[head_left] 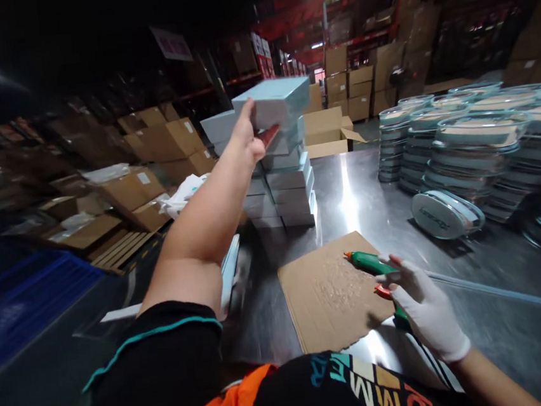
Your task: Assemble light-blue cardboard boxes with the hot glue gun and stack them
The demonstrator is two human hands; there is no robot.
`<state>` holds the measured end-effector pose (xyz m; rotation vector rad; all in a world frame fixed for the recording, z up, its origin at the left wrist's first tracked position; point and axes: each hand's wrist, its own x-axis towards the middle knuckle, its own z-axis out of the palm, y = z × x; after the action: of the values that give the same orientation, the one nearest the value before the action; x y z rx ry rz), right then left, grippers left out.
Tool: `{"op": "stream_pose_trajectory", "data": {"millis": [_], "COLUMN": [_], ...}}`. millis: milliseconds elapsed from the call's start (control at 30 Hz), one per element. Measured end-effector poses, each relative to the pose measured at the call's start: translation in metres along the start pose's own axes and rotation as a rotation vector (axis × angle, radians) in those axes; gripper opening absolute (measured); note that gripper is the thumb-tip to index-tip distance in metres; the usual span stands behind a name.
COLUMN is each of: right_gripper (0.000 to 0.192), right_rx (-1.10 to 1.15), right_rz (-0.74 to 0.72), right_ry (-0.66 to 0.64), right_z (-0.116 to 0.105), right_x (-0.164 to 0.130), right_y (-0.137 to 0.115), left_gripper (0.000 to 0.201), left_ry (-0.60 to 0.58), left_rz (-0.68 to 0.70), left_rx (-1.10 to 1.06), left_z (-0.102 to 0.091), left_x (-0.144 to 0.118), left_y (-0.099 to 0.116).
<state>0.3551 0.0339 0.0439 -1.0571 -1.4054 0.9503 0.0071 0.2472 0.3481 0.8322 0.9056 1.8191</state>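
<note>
The pale blue box [276,100] sits atop the far stack of boxes [287,182] on the steel table [369,187], and your left hand [248,138] grasps its near edge, arm stretched out. Your gloved right hand [426,306] is closed around the green glue gun [369,262], whose nozzle rests over the cardboard sheet [329,293]. Stacked clear lidded containers [462,159] fill the right.

Stacks of round clear-lidded tins [466,152] ranged along steel table [494,334], right side; one tin [446,213] tipped on edge beside them. Open carton [328,131] set at far end. Cardboard boxes [131,197] piled left; warehouse racking [328,6] seen behind.
</note>
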Motion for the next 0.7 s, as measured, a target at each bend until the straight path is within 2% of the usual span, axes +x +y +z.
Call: {"op": "stream_pose_trajectory", "data": {"millis": [67, 133, 233, 333, 433, 500, 567, 633, 700], "right_gripper": [0.06, 0.058, 0.057, 0.054, 0.049, 0.047, 0.046, 0.045, 0.043], "right_rx": [-0.032, -0.081, -0.154, -0.182, -0.201, -0.225, -0.256, -0.294, -0.324], "right_rz": [-0.007, -0.001, 0.04, 0.077, 0.092, 0.098, 0.103, 0.102, 0.099], "right_ry": [-0.012, -0.014, -0.022, -0.036, -0.08, -0.097, -0.104, -0.133, -0.177], "right_z": [0.001, 0.0, -0.004, -0.008, -0.011, -0.009, -0.006, -0.001, 0.004], "right_x": [-0.001, -0.002, -0.001, -0.001, -0.003, -0.004, -0.005, -0.006, -0.007], "right_y": [0.001, 0.004, 0.007, 0.005, 0.003, 0.004, 0.007, 0.01, 0.012], "left_gripper": [0.043, 0.041, 0.035, 0.026, 0.024, 0.04, 0.051, 0.053, 0.055], "left_ry": [0.09, 0.155, 0.233, 0.292, 0.374, 0.476, 0.555, 0.612, 0.664], "left_rz": [-0.007, -0.022, 0.007, 0.084, 0.148, 0.13, 0.07, -0.003, -0.04], "left_rx": [0.004, 0.014, 0.066, 0.269, 0.78, 0.957, 1.039, 1.096, 1.128], "left_z": [0.0, -0.008, -0.04, -0.099, -0.183, -0.241, -0.29, -0.325, -0.345], "left_x": [0.016, 0.019, 0.007, -0.014, -0.045, -0.073, -0.104, -0.134, -0.155], "left_y": [-0.001, -0.011, -0.03, -0.039, -0.035, -0.029, -0.025, -0.024, -0.022]}}
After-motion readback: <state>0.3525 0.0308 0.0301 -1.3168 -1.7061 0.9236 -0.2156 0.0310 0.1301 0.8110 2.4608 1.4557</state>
